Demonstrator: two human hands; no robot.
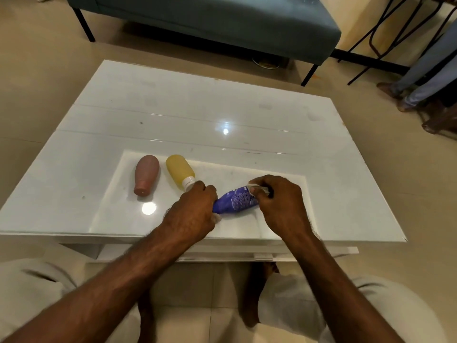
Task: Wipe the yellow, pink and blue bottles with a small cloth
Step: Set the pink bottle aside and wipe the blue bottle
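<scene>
A blue bottle (235,200) with white print lies on its side near the front of the white table (197,107). My left hand (191,211) grips its cap end. My right hand (279,201) presses a small white cloth (257,189) against the bottle's upper end; most of the cloth is hidden under my fingers. A pink bottle (146,174) and a yellow bottle (179,170) with a white cap lie side by side to the left, apart from both hands.
A teal sofa (210,21) on black legs stands beyond the table. At the far right are black metal chair legs (385,28) and another person's legs and feet (415,80). My knees sit below the table's front edge.
</scene>
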